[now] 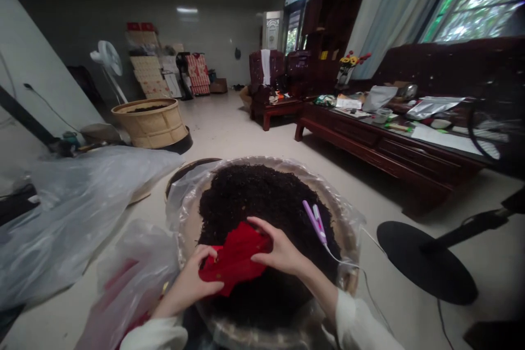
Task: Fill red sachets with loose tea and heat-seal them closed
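Note:
A small red bag [235, 257] is held over a heap of dark loose tea leaves [258, 202] in a round plastic-lined basket [186, 224]. My left hand [191, 284] pinches the bag's lower left edge. At the bag's upper right rim, my right hand [279, 251] grips with curled fingers. A purple and white handheld tool [315, 221] with a white cord lies on the leaves at the right.
Clear plastic sheeting [77, 208] and a plastic bag with red packets [127, 284] lie to the left. A woven bin [151, 122] stands further back. A dark wooden table [389, 147] with clutter runs along the right, and a black fan base [426, 260] sits on the floor.

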{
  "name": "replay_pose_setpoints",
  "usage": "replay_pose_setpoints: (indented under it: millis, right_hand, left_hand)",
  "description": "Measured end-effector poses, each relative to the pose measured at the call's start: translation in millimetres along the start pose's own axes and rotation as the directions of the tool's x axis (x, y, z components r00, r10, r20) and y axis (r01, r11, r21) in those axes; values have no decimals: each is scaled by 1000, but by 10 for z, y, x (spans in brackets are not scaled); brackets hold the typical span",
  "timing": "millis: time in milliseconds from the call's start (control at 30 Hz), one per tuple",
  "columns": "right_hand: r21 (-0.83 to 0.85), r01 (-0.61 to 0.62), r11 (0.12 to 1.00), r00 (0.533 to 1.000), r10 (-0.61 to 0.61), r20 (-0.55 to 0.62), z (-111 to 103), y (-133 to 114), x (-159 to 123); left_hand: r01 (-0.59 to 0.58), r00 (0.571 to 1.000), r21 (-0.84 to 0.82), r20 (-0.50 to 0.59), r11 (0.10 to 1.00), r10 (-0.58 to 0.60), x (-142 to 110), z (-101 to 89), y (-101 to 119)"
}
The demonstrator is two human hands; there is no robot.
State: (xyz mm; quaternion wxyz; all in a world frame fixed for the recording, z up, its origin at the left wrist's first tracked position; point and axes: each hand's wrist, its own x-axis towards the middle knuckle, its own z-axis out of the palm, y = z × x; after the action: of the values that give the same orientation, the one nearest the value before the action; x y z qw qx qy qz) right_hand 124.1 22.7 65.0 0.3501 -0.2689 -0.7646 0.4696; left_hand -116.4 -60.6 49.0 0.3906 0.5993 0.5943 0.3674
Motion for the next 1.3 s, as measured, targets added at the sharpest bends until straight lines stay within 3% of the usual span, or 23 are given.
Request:
replay_pose_setpoints:
  millis: [133, 333, 433, 533, 633, 733, 800, 900, 1000, 1167, 1300]
  right_hand:
    - [-22, 57, 998, 989, -54, 141, 229, -49, 67]
    - [-189, 228, 955, 960, -187, 210, 506, 108, 371]
    - [-225, 228, 947, 966, -192, 171, 564, 328, 443]
    - [-244, 227, 943, 971, -201, 128, 563, 495, 404]
    - [-239, 233, 943, 972, -218, 86, 543, 575, 312]
    - [-219, 246, 944, 969, -239, 56, 534, 616, 218]
    - [-203, 260, 944, 965, -260, 27, 531, 633, 164]
    - [-184, 285, 941, 957, -289, 4, 506, 635, 101]
    - [-182, 301, 936, 953, -303, 15, 451, 621, 53]
    - [-170, 269, 948, 962, -273, -4, 359, 617, -3]
    - [-123, 237, 964, 971, -240, -11, 318, 635, -43]
  left_hand:
    - [-41, 986, 1, -161, 999, 41, -226, -157, -144]
    - [-108, 871, 140, -464, 984, 161, -247, -222, -648]
    - [-89, 846, 181, -505, 980, 170, -138, -128, -882]
    - [-52, 894, 183, -430, 982, 127, -100, -84, -974]
    - [-17, 943, 194, -324, 981, 81, -164, -134, -963]
    - [-37, 932, 200, -346, 979, 106, -271, -176, -905]
    - [-98, 880, 240, -432, 966, 197, -324, -148, -841]
    - [-196, 747, 383, -538, 903, 391, -339, -42, -708]
    - [-276, 691, 447, -522, 851, 499, -298, 45, -556]
    - [-416, 659, 474, -431, 776, 616, -231, 43, -354]
    - [-513, 711, 329, -355, 793, 607, -185, 19, -259]
